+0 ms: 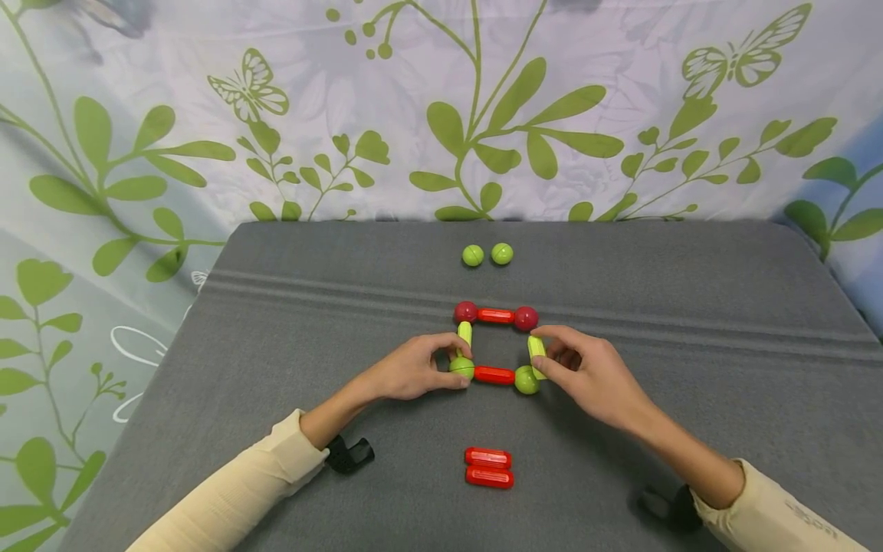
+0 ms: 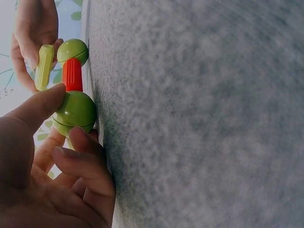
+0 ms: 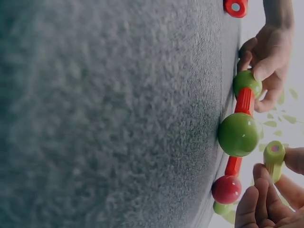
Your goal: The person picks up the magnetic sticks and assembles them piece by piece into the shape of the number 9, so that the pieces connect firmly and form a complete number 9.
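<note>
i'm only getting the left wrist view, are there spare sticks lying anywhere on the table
Observer: Yes, the head view shows two red sticks side by side on the near part of the table.

Operator: ok and any loose balls

Observer: Two loose green balls sit near the table's far edge.

Operator: anything between those and the ball in my left grip

Observer: Yes, two dark red balls with another red stick between them, lying beyond the left hand.
</note>
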The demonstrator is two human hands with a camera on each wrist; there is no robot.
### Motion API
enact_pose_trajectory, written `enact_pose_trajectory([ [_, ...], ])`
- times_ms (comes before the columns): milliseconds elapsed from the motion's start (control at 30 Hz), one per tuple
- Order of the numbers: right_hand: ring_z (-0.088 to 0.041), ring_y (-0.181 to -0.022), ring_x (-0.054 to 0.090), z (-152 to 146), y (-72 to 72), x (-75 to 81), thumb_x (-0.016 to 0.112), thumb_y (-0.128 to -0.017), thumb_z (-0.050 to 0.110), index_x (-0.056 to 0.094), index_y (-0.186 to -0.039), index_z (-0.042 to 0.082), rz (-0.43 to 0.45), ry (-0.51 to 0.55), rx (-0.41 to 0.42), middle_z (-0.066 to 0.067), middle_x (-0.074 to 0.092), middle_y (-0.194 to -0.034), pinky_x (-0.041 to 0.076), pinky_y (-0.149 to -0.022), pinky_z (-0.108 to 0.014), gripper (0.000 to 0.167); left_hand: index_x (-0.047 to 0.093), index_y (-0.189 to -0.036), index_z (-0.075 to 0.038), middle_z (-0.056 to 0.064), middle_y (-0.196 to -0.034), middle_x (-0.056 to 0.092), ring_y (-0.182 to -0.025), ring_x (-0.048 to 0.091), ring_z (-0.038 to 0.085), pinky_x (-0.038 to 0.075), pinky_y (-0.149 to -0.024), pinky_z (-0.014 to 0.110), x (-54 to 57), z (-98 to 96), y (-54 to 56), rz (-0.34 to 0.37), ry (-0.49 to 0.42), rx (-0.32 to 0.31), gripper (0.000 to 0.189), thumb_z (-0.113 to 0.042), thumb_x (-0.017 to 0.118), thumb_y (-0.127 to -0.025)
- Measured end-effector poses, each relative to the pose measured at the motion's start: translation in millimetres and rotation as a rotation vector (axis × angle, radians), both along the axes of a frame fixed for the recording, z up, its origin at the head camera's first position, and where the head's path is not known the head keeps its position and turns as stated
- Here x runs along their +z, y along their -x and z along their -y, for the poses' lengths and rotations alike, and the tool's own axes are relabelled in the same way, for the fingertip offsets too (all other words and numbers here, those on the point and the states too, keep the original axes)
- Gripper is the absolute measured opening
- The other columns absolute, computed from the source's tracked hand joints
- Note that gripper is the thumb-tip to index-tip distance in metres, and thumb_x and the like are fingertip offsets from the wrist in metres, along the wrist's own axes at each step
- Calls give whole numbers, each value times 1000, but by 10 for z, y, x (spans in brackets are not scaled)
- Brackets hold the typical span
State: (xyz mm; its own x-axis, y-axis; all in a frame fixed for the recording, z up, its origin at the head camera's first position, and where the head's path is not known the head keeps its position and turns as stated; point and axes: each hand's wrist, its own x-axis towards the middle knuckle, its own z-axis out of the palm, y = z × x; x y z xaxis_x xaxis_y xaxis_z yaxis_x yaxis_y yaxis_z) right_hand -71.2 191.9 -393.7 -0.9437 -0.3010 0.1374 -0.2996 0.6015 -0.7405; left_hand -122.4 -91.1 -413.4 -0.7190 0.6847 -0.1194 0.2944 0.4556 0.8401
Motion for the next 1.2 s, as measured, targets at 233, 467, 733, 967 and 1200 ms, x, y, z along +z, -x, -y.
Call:
enact_pose_trajectory([
  [233,-13,-71,56,46,71,-24,70,-94,17,64,-124,7,12,7,-33,2,66,-87,46,-63,-30,32,64,-111,-15,-1,-96,59,-58,47,6,40,-57,23,-12,10,-3,3,-13,6,28,-18,78,-87],
  [467,-15,-71,57,38,144,-87,69,-94,15,63,-124,8,14,12,-46,0,66,-87,46,-64,-32,31,64,-111,-15,-1,-95,58,-57,47,6,40,-57,23,-11,5,-4,0,-14,6,27,-17,78,-87],
  [733,-15,-72,58,39,170,-132,71,-93,13,62,-123,7,29,-2,-55,-1,67,-87,46,-64,-33,32,64,-111,-15,-1,-95,58,-58,47,6,40,-57,23,-20,-1,-3,-2,-9,7,27,-17,78,-87],
  [967,-15,-73,59,60,179,-150,71,-92,12,61,-123,5,54,-19,-55,-2,68,-89,47,-64,-34,33,64,-111,-15,-2,-95,58,-59,48,8,41,-58,24,-18,2,-4,-6,-3,6,27,-18,78,-87],
  [1200,-15,-74,60,67,175,-157,71,-92,11,61,-125,4,61,-24,-60,-2,69,-89,48,-65,-34,35,64,-111,-14,-1,-95,58,-57,47,7,40,-58,23,-29,0,-8,-5,-4,4,27,-17,78,-87],
])
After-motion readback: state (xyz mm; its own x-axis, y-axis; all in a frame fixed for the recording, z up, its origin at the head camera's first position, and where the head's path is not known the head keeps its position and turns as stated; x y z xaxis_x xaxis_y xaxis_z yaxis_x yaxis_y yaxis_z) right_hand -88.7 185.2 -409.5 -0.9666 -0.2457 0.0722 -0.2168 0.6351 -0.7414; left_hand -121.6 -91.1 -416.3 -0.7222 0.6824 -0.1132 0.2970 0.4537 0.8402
